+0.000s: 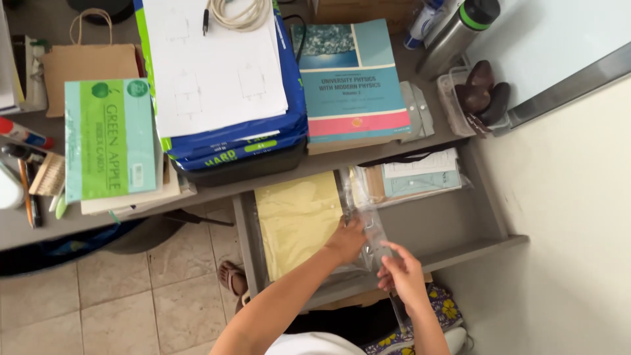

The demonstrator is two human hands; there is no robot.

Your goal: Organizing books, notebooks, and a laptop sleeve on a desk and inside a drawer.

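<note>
Holding a clear plastic sleeve over the open drawer — thin, limp, slick, likely very light and quick to buckle or slip. Running its long axis from the drawer's back toward the body, near end pointing down past the front edge. Pinching with left hand at mid-length, right hand closing its grip on the near end. Best taken along both edges. Lying alongside — a yellow folder; above, a textbook on the surface.
</note>
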